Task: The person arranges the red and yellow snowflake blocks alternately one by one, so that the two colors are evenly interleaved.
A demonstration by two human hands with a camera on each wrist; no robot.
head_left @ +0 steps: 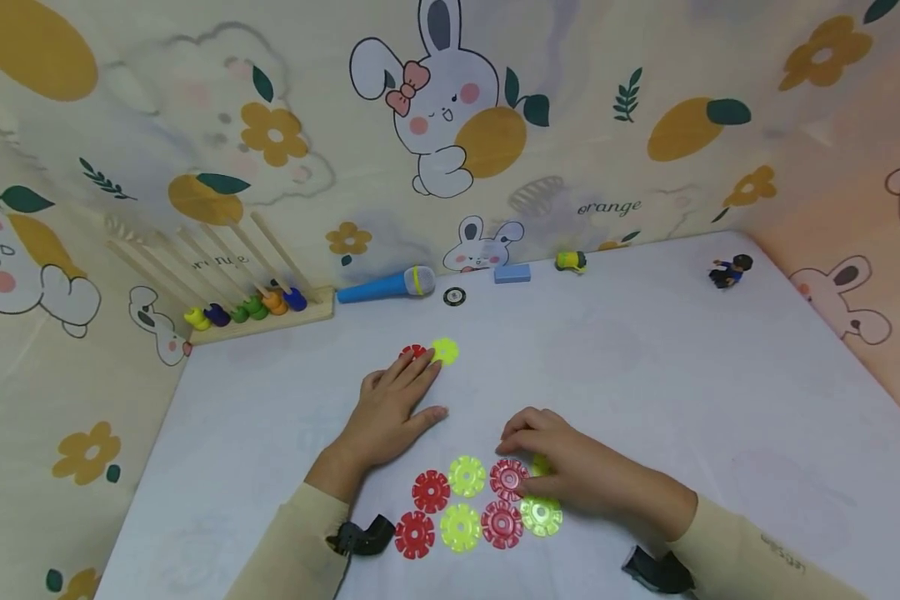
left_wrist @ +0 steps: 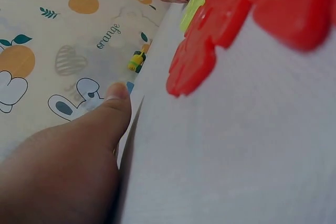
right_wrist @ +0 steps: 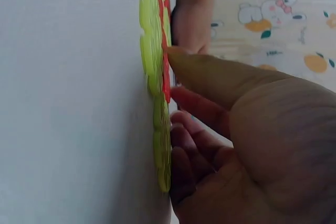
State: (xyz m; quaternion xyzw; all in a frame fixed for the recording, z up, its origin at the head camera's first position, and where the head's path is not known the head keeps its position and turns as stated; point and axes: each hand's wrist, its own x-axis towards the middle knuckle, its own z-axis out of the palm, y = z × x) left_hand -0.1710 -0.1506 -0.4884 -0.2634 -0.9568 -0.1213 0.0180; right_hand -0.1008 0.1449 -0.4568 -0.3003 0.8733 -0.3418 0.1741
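Observation:
My left hand (head_left: 393, 408) lies with its fingers stretched out, fingertips on a red notched plastic disc (head_left: 412, 351) and at the edge of a yellow-green one (head_left: 446, 351). Nearer to me, several such discs form two rows, red and yellow-green by turns. Over the right end of these rows is my right hand (head_left: 558, 458), its thumb at the edge of a red disc (head_left: 507, 478) and its bent fingers just beyond it. Thumb and fingers stand apart in the right wrist view. This hand partly covers a yellow-green disc (head_left: 540, 464); another yellow-green disc (right_wrist: 151, 40) lies beside the thumb.
At the back left stands a wooden peg rack (head_left: 262, 321) with coloured pieces. A blue toy microphone (head_left: 382, 286), black round piece (head_left: 454, 296), blue block (head_left: 512, 273) and yellow-green toy (head_left: 570, 262) line the back edge. A small figure (head_left: 730, 272) is at the far right.

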